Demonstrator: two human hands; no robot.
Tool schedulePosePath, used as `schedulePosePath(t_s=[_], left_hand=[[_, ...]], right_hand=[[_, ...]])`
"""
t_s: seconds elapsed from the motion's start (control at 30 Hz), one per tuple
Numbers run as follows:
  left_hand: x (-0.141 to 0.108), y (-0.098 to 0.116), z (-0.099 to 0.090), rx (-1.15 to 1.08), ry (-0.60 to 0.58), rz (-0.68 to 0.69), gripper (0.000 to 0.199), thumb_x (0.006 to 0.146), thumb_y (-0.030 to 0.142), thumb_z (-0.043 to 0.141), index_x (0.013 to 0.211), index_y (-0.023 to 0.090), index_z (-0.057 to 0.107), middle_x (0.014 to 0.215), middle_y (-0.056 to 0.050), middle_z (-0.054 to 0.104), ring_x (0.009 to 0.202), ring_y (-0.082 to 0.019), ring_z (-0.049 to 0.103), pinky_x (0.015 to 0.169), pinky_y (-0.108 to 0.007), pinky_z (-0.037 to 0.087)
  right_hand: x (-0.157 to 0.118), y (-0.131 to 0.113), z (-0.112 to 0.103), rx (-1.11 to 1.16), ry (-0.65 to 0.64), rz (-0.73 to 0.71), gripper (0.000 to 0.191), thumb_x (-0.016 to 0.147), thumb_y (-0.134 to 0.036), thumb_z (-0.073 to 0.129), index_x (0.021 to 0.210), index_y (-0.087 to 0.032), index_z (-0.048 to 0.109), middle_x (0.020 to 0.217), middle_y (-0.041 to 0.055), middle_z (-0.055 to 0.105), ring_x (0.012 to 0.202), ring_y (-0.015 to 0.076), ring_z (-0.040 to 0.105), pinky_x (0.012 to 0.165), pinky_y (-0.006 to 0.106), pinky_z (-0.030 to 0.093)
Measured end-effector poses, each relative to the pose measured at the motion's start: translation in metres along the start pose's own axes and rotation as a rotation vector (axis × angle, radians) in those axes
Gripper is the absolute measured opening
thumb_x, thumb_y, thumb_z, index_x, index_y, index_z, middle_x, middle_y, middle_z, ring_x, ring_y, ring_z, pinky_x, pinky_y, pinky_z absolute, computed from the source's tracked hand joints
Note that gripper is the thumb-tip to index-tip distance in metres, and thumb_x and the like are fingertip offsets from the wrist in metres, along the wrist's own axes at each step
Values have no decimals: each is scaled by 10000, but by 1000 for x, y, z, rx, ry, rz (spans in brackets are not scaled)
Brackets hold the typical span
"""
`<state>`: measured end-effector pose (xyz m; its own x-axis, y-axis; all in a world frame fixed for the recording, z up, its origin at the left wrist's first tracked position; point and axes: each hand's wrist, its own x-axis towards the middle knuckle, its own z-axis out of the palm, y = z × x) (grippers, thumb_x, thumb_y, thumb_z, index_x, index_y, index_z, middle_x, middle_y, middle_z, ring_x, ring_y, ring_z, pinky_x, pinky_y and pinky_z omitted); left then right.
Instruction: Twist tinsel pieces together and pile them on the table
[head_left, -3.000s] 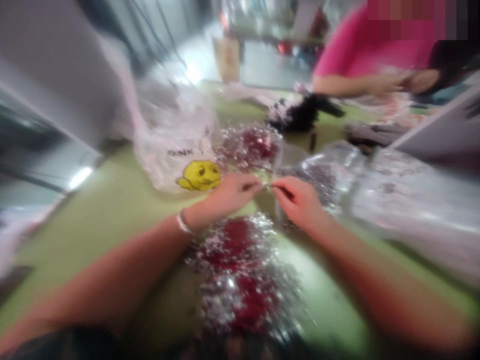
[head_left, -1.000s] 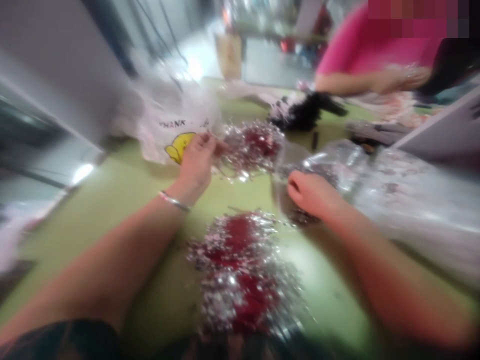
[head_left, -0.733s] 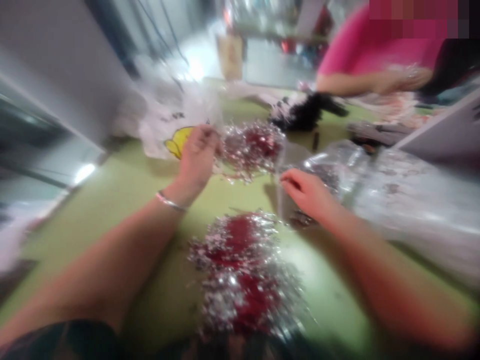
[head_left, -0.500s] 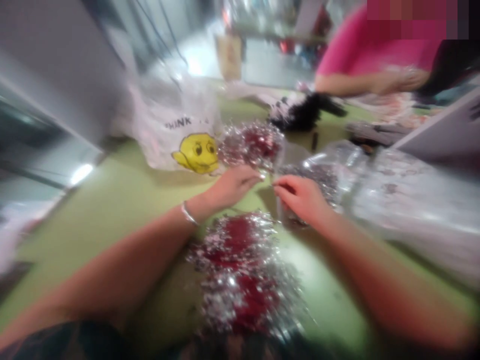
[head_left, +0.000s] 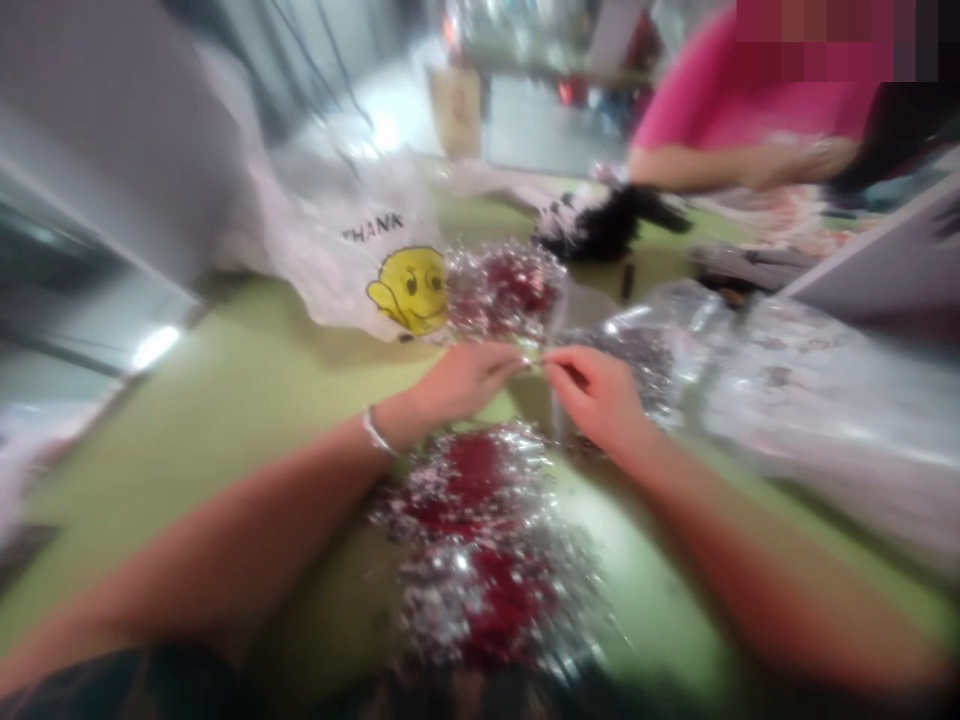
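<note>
The picture is blurred. My left hand [head_left: 463,378] and my right hand [head_left: 596,393] meet fingertip to fingertip above the green table [head_left: 225,400], pinching one small silvery piece [head_left: 534,364] between them. A silver bangle sits on my left wrist. Just below my hands lies a near heap of silver-and-red tinsel pieces [head_left: 480,545]. A second tinsel heap [head_left: 506,285] lies just beyond my hands. My right hand is next to a clear plastic bag [head_left: 660,345] with dark silvery bits inside.
A white plastic bag with a yellow smiley face [head_left: 382,265] stands at the back left. More clear plastic [head_left: 832,410] covers the right side. A black fluffy item [head_left: 615,225] lies farther back. A person in a pink top [head_left: 735,110] works across the table.
A second ago my left hand was out at the far tinsel heap and my right hand was at the clear bag. Both have come back together at the middle, pinching a small piece.
</note>
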<state>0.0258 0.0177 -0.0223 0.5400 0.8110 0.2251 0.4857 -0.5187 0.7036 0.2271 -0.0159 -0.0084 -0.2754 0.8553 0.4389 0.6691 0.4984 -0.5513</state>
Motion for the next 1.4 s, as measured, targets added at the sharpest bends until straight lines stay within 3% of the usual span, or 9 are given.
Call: schedulePosePath(t_s=[0.57, 0.67, 0.8, 0.97, 1.07, 1.2, 1.27, 1.33, 1.4], left_hand=[[0, 8, -1, 98, -69, -54, 335, 979, 331, 363, 813, 163, 600, 754, -28, 631, 697, -139, 560, 658, -284, 430], [0, 8, -2, 195, -93, -24, 339, 980, 284, 344, 787, 156, 590, 742, -31, 627, 686, -137, 558, 647, -276, 426], [0, 13, -5, 487, -190, 82, 284, 943, 209, 385, 792, 152, 619, 704, -32, 613, 670, -142, 546, 630, -267, 405], [1, 25, -5, 672, -302, 121, 181, 873, 187, 488, 817, 154, 658, 705, -41, 628, 628, -151, 543, 574, -269, 382], [3, 24, -10, 536, -241, 146, 207, 909, 210, 485, 835, 152, 670, 733, -52, 646, 675, -159, 570, 633, -292, 435], [6, 0, -33, 109, -24, 259, 281, 945, 397, 498, 1061, 212, 675, 968, -63, 693, 861, -176, 615, 770, -336, 500], [5, -18, -45, -72, 88, 114, 352, 984, 402, 404, 1145, 219, 659, 1041, -79, 694, 909, -174, 634, 806, -353, 519], [3, -34, -52, -110, 137, -1, 318, 960, 368, 470, 1179, 234, 658, 1110, -79, 688, 978, -182, 636, 864, -377, 519], [2, -44, -52, -71, 112, -30, 314, 918, 315, 538, 1205, 256, 651, 1164, -70, 676, 1028, -192, 624, 898, -395, 513]], right_hand=[[-3, 2, 4, -84, 12, -138, 209, 920, -225, 468, 883, -192, 671, 827, 48, 707, 752, 160, 630, 725, 297, 471], [1, 3, 0, -39, -87, -103, 202, 900, -228, 484, 856, -201, 679, 813, 36, 708, 742, 156, 626, 705, 288, 456], [4, 0, -8, 24, -240, 20, 178, 865, -233, 531, 766, -193, 673, 717, 12, 683, 658, 138, 589, 646, 273, 419], [1, -10, -6, 33, -297, 191, 162, 830, -196, 552, 705, -179, 654, 659, 7, 663, 619, 133, 568, 625, 274, 394], [4, -14, -7, 74, -277, 243, 181, 839, -202, 534, 687, -184, 629, 621, -4, 636, 596, 128, 552, 617, 272, 395], [11, -7, -13, 118, -287, 248, 162, 813, -197, 552, 658, -192, 599, 642, -6, 626, 618, 128, 547, 630, 270, 405], [13, -1, -17, 155, -259, 349, 172, 837, -240, 541, 679, -193, 592, 607, -14, 595, 551, 116, 510, 572, 265, 392], [14, 3, -19, 194, -221, 467, 194, 866, -294, 527, 713, -193, 590, 564, -27, 553, 474, 99, 451, 498, 256, 354], [13, 6, -21, 213, -208, 512, 197, 876, -318, 529, 743, -190, 597, 549, -35, 533, 445, 87, 420, 465, 251, 328]])
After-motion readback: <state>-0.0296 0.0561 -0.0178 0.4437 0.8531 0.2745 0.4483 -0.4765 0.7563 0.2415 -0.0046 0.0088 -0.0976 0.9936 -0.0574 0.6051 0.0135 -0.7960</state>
